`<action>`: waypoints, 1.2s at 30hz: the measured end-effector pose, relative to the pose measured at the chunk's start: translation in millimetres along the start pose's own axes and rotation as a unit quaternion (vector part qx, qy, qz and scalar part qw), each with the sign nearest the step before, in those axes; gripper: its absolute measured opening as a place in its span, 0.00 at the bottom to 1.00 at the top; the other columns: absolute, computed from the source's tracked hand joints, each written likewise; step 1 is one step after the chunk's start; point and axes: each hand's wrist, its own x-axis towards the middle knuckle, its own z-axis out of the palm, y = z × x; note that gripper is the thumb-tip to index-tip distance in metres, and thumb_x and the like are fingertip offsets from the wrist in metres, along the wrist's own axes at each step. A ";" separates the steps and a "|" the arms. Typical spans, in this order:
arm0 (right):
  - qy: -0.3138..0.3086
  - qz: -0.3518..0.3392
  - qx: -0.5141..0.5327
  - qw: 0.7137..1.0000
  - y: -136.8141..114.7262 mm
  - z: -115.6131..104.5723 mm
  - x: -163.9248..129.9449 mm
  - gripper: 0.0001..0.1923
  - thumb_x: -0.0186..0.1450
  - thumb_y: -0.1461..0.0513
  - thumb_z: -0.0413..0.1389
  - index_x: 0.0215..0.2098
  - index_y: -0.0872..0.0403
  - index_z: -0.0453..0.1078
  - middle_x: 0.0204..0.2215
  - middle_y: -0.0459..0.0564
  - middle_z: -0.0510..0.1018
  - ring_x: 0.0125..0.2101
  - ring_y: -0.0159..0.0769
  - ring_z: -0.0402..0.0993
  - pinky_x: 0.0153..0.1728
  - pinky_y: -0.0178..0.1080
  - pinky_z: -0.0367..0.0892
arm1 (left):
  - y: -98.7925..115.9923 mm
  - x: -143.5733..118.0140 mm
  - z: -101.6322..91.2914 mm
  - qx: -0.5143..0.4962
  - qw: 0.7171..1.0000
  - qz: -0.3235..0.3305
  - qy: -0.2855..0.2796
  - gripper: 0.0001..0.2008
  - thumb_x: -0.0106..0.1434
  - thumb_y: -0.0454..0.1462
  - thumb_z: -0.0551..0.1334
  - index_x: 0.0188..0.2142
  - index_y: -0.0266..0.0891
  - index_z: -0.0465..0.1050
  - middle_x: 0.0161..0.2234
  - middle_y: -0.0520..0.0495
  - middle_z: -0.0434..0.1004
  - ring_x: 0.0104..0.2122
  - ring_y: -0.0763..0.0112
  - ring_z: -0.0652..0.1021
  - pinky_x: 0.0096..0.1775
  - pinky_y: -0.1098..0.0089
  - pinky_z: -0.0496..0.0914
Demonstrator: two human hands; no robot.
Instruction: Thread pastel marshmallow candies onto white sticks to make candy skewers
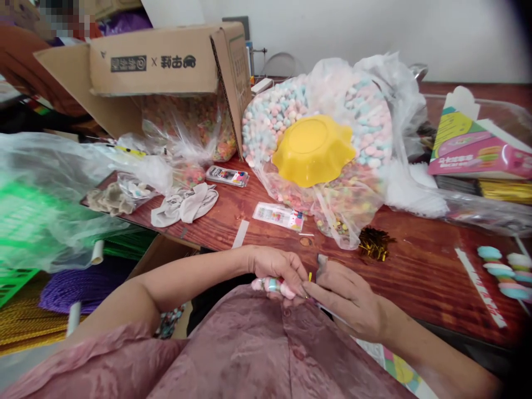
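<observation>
Close to my shirt front, my left hand (280, 267) is closed around a wrapped marshmallow skewer (272, 285) in pink, white and pale blue. The skewer lies roughly sideways, its wrapper end between my two hands. My right hand (353, 299) meets the left there, thumb and fingertips pinched at a thin gold twist tie (310, 276). A white stick (334, 315) runs out below my right hand. Exactly how the tie sits round the wrapper is hidden by my fingers.
An upturned yellow bowl (313, 149) rests on large bags of marshmallows (374, 116) and gummies. A cardboard box (166, 61) stands back left. Gold tinsel (376, 244), packets, pale gloves (185, 205) and other skewers (499, 271) lie on the wooden table (415, 277).
</observation>
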 end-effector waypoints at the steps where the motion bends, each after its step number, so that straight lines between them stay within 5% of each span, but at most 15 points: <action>1: -0.017 -0.004 0.006 1.000 0.5 -1.7 2.7 0.13 0.71 0.71 0.45 0.48 0.62 0.70 0.26 0.51 0.72 0.29 0.37 0.67 0.33 0.42 0.65 | 2.3 -0.6 0.5 0.023 1.000 -0.007 -0.009 0.16 0.47 0.44 0.76 0.24 0.33 0.79 0.18 0.47 0.77 0.14 0.74 0.71 0.14 0.77 0.64; 8: -0.097 -0.045 -0.025 0.994 -0.9 -5.6 13.8 0.14 0.72 0.70 0.45 0.35 0.58 0.71 0.27 0.50 0.73 0.28 0.35 0.62 0.32 0.43 0.58 | 11.6 -0.1 0.2 0.187 0.982 -0.016 -0.033 0.19 0.47 0.50 0.76 0.25 0.36 0.79 0.19 0.50 0.76 0.16 0.73 0.71 0.17 0.74 0.63; 11: -0.097 -0.022 -0.074 0.992 -6.3 -1.7 14.8 0.13 0.72 0.70 0.46 0.36 0.57 0.71 0.33 0.51 0.76 0.34 0.38 0.66 0.38 0.46 0.58 | 32.7 -12.1 -2.6 0.358 0.933 0.015 0.029 0.15 0.50 0.47 0.74 0.25 0.37 0.79 0.19 0.54 0.75 0.20 0.74 0.72 0.22 0.75 0.64; 14: -0.127 0.001 -0.111 0.986 -9.1 7.7 12.0 0.13 0.71 0.70 0.46 0.33 0.56 0.70 0.29 0.50 0.73 0.31 0.38 0.63 0.37 0.46 0.56 | 58.2 -30.5 2.9 0.552 0.828 -0.004 0.100 0.15 0.51 0.47 0.74 0.25 0.37 0.78 0.20 0.55 0.73 0.22 0.75 0.70 0.25 0.74 0.61; 16: -0.136 0.026 -0.136 0.981 -3.6 15.7 8.3 0.13 0.69 0.70 0.46 0.31 0.55 0.69 0.26 0.50 0.71 0.28 0.38 0.60 0.34 0.45 0.55 | 67.9 -41.0 18.9 0.669 0.719 0.009 0.186 0.15 0.55 0.47 0.72 0.26 0.36 0.78 0.23 0.52 0.74 0.24 0.73 0.70 0.27 0.72 0.61; 19: -0.060 0.096 -0.133 0.985 17.7 22.6 4.8 0.12 0.66 0.70 0.46 0.29 0.54 0.67 0.24 0.50 0.71 0.27 0.38 0.61 0.30 0.42 0.55 | 59.5 -47.0 55.4 0.793 0.501 0.124 0.324 0.08 0.66 0.36 0.62 0.32 0.36 0.77 0.33 0.43 0.78 0.34 0.66 0.73 0.36 0.65 0.65; 21: 0.006 0.170 -0.085 0.982 33.6 20.0 6.4 0.12 0.66 0.70 0.47 0.27 0.53 0.65 0.23 0.48 0.70 0.26 0.36 0.62 0.29 0.39 0.56 | 38.2 -43.0 71.8 0.827 0.439 0.189 0.296 0.11 0.68 0.32 0.55 0.34 0.37 0.76 0.36 0.41 0.77 0.37 0.63 0.72 0.39 0.62 0.65; 23: 0.058 0.264 -0.021 0.963 42.2 14.2 11.3 0.12 0.66 0.68 0.48 0.25 0.53 0.64 0.22 0.46 0.68 0.24 0.33 0.63 0.28 0.37 0.57 | 11.5 -33.3 69.9 0.817 0.470 0.236 0.234 0.09 0.67 0.32 0.57 0.33 0.38 0.75 0.35 0.42 0.76 0.36 0.64 0.72 0.39 0.63 0.66; 25: 0.098 0.351 0.061 0.929 39.9 11.2 17.8 0.12 0.67 0.65 0.51 0.25 0.53 0.65 0.21 0.44 0.68 0.24 0.31 0.64 0.28 0.36 0.58 | -10.4 -20.8 51.3 0.743 0.589 0.231 0.219 0.07 0.64 0.38 0.61 0.33 0.38 0.76 0.37 0.43 0.76 0.37 0.63 0.73 0.40 0.64 0.69; 27: 0.116 0.402 0.164 0.893 29.0 16.3 23.0 0.12 0.68 0.62 0.52 0.26 0.53 0.66 0.21 0.43 0.69 0.23 0.31 0.64 0.26 0.35 0.59 | -19.5 -10.9 27.0 0.580 0.718 0.240 0.303 0.10 0.67 0.39 0.59 0.40 0.37 0.77 0.39 0.43 0.78 0.40 0.64 0.76 0.43 0.65 0.70; 29: 0.100 0.418 0.266 0.863 16.0 29.1 25.0 0.13 0.68 0.59 0.53 0.26 0.53 0.66 0.20 0.43 0.68 0.22 0.30 0.63 0.24 0.34 0.58 | -14.8 -7.5 9.5 0.397 0.780 0.284 0.391 0.15 0.71 0.40 0.54 0.43 0.36 0.77 0.39 0.43 0.79 0.41 0.64 0.77 0.45 0.65 0.71; 32: 0.075 0.393 0.329 0.855 6.3 49.3 22.7 0.14 0.69 0.59 0.51 0.25 0.52 0.64 0.19 0.43 0.67 0.20 0.30 0.61 0.22 0.34 0.57 | 4.3 -13.7 4.3 0.281 0.767 0.373 0.440 0.16 0.71 0.43 0.55 0.45 0.37 0.79 0.44 0.41 0.80 0.47 0.61 0.77 0.53 0.61 0.68; 35: 0.121 0.318 0.183 0.922 13.7 52.5 19.9 0.12 0.69 0.64 0.50 0.27 0.52 0.65 0.22 0.45 0.69 0.23 0.33 0.63 0.26 0.36 0.59 | 12.9 -21.6 10.4 0.289 0.716 0.419 0.478 0.17 0.65 0.44 0.65 0.51 0.43 0.77 0.58 0.41 0.73 0.59 0.59 0.69 0.61 0.57 0.62; 36: 0.142 0.285 0.105 0.942 18.2 49.6 19.6 0.10 0.68 0.66 0.49 0.29 0.53 0.66 0.23 0.46 0.69 0.25 0.34 0.64 0.28 0.37 0.60 | 10.7 -22.3 11.6 0.263 0.723 0.419 0.482 0.20 0.63 0.45 0.66 0.54 0.44 0.75 0.60 0.41 0.70 0.59 0.59 0.69 0.60 0.58 0.62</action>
